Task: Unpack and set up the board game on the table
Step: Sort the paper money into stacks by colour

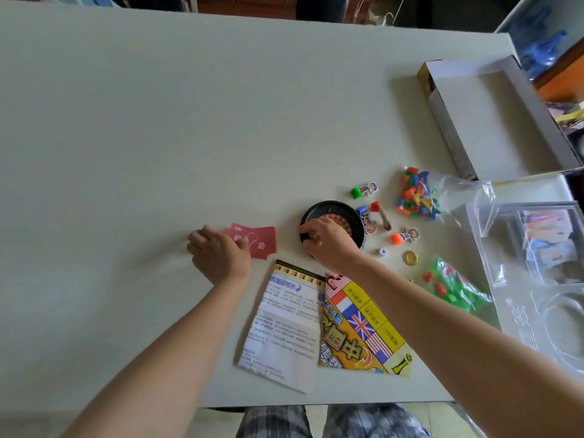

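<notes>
My left hand [218, 252] rests on a small stack of red cards [260, 243] lying on the white table [126, 137], fingers curled over their left edge. My right hand [325, 243] grips the near rim of a black roulette wheel [335, 213]. Below them lie the rule sheet [284, 324] and the folded game board [363, 327]. Around the wheel stand character pawns with coloured bases [363, 189] [404, 237], a die [382, 251] and a gold coin [410, 257].
A bag of coloured pieces [417, 196] and a bag of green and red houses [452, 286] lie to the right. The open box [480, 112] sits at the far right, with the clear plastic insert tray [537, 263] near the table's right edge.
</notes>
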Available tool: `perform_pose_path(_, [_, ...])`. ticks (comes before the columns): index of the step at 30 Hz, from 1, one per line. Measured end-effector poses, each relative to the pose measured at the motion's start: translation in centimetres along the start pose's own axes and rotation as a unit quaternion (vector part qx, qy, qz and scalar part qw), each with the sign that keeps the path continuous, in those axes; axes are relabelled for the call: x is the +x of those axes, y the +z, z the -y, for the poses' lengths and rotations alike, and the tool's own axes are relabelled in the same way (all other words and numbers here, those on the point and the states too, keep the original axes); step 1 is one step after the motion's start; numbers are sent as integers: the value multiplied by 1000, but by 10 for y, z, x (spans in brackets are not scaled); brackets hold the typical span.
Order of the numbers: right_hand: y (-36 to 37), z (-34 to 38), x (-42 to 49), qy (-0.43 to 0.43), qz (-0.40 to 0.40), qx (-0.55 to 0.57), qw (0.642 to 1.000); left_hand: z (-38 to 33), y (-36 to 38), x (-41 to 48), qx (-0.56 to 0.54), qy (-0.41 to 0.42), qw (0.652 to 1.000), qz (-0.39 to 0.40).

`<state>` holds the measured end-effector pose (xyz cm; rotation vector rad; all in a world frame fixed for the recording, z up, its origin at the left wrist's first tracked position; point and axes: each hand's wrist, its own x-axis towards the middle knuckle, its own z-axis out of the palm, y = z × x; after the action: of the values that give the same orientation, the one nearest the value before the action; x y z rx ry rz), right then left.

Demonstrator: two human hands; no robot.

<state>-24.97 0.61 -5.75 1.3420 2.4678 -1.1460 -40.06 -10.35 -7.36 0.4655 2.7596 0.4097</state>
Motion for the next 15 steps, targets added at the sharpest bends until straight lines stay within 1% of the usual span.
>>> perform_pose_path(3, [-7,-3,-5,-19,-28,29,999,-12,-1,-6,-41,70,996,-49])
perform_pose_path(4, [-12,-6,-8,-22,-42,47,998,-20,0,-10,-61,108,990,-61])
perform_pose_path(6, [-26,-16,-17,-7,-68,106,992,-41,3,-20,-99,195,974,-57])
perform_pose_path(8, [-45,-36,-30,19,-107,181,978,-72,7,-39,-116,276,954,-12])
perform_pose_path(10, [-69,-65,-46,59,-147,246,956,-110,15,-66,-120,357,926,39])
perform_pose_path(13, [-107,-119,-73,111,-202,310,922,-165,34,-118,-136,475,863,103])
perform_pose_path(15, [-130,-158,-91,157,-244,345,893,-198,52,-154,-128,535,824,136])
